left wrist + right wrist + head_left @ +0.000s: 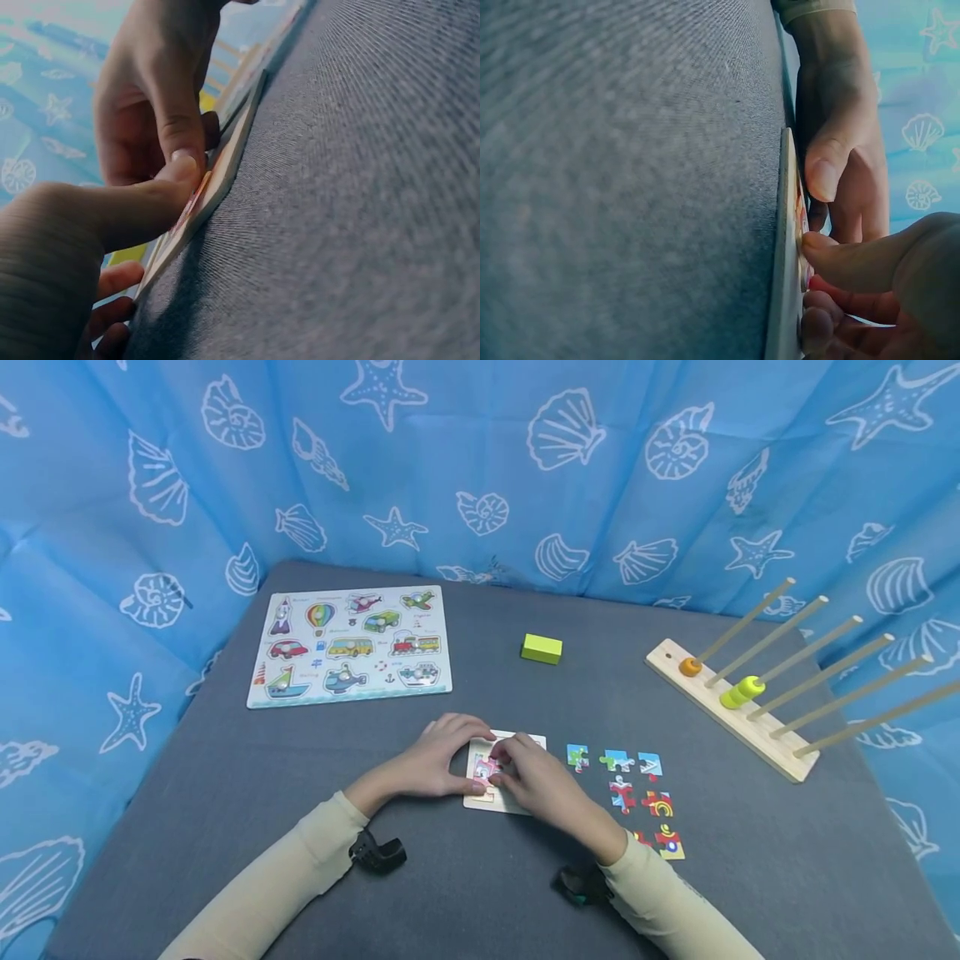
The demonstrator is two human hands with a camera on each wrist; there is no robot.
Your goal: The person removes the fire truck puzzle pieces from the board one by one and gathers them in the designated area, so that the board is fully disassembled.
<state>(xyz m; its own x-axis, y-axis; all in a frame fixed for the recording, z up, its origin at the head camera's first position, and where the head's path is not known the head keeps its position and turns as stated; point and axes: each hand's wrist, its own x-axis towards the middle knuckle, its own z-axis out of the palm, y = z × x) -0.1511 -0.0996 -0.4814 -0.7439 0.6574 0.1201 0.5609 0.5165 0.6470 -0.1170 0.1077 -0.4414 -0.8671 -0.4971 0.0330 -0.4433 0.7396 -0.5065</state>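
A small pale puzzle board (498,803) lies on the table with pink pieces (483,767) in its tray. My left hand (433,760) holds the board from the left, fingers by its far edge and thumb down near its front. From the right, my right hand (543,783) bends over the board, thumb and fingers pinching a pink puzzle piece (807,280) low against it. Most of that piece is hidden by the fingers. In the left wrist view, the two thumbs come together at the board's surface.
Several loose jigsaw pieces (619,793) lie right of the board, some behind my right forearm. A peg board with vehicle pictures (352,647) lies at the back left. Behind the hands is a yellow-green block (542,648). A wooden rack with upright rods (731,714) stands at the right.
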